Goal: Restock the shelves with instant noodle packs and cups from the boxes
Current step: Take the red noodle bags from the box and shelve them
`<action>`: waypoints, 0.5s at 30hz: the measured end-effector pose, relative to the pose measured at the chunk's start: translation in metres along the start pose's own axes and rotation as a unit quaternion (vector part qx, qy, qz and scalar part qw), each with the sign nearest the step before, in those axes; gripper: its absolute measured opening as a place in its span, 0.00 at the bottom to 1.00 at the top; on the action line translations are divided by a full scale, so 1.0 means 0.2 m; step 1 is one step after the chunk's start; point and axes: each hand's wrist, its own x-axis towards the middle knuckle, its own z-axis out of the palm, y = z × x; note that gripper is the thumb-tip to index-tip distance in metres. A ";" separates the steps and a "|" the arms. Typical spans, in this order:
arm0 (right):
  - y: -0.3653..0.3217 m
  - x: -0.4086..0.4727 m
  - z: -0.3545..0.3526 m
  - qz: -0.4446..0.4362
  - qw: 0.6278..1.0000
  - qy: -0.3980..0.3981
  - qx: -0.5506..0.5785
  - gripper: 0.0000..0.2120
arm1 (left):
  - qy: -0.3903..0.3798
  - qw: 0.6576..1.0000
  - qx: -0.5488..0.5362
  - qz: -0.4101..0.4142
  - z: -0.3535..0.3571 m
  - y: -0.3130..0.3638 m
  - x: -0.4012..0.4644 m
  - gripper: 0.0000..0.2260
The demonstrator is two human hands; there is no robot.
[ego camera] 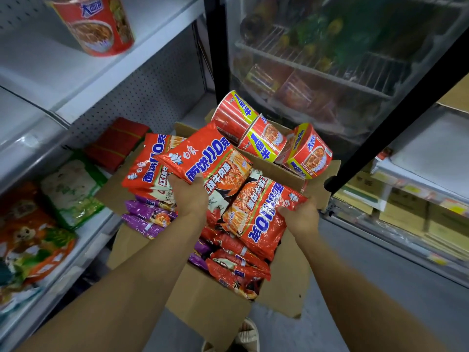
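Head view, looking down: both forearms reach forward over an open cardboard box point(208, 298) standing on the floor between a white shelf unit on the left and a glass-door cooler point(330, 59) on the right.

Left hand point(189, 194): fingers curled under the lower edge of a red noodle pack point(203, 153), with the thumb lying on its front face. The pack is lifted above the box contents and tilted, its top corner pointing away from the camera.

Right hand point(300, 215): fingers closed on the right edge of a second red noodle pack point(256, 214), which lies upside down relative to the camera, across the packs below it.

Box contents: further red packs are stacked at the near end, purple packs point(149, 215) lie along the left side, and another red pack point(144, 168) leans at the far left, just behind the lifted one.

Three red noodle cups point(269, 138) with yellow bands lie on their sides at the far end, on the box flaps, touching one another.

Shelf unit: one red noodle cup point(97, 26) stands on the upper shelf point(83, 97). The lower shelf carries green, orange and red packets point(71, 191) laid flat.
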 end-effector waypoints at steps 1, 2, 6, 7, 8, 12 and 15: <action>0.00 0.00 0.00 0.025 1.000 -0.006 0.017 0.24 | 0.001 1.000 -0.006 0.006 -0.02 0.00 0.01 0.21; 0.00 0.02 0.01 0.053 0.998 -0.012 0.033 0.21 | 0.002 1.000 -0.010 0.009 -0.05 0.00 0.02 0.21; -0.02 0.05 0.04 0.140 0.987 -0.007 0.082 0.26 | 0.003 1.000 -0.025 0.008 -0.13 0.00 0.04 0.19; -0.02 0.05 0.05 0.136 0.988 0.000 0.078 0.26 | 0.003 0.999 -0.030 0.010 -0.15 0.00 0.04 0.18; -0.03 0.05 0.06 0.126 0.989 0.017 0.071 0.24 | 0.003 0.999 -0.030 0.013 -0.16 0.00 0.04 0.17; -0.03 0.00 0.06 0.094 0.986 0.054 0.125 0.22 | 0.004 1.000 -0.020 0.021 -0.22 0.00 0.02 0.18; -0.05 -0.06 0.06 0.078 0.975 0.015 0.208 0.17 | 0.005 0.999 -0.024 0.022 -0.25 0.01 0.01 0.17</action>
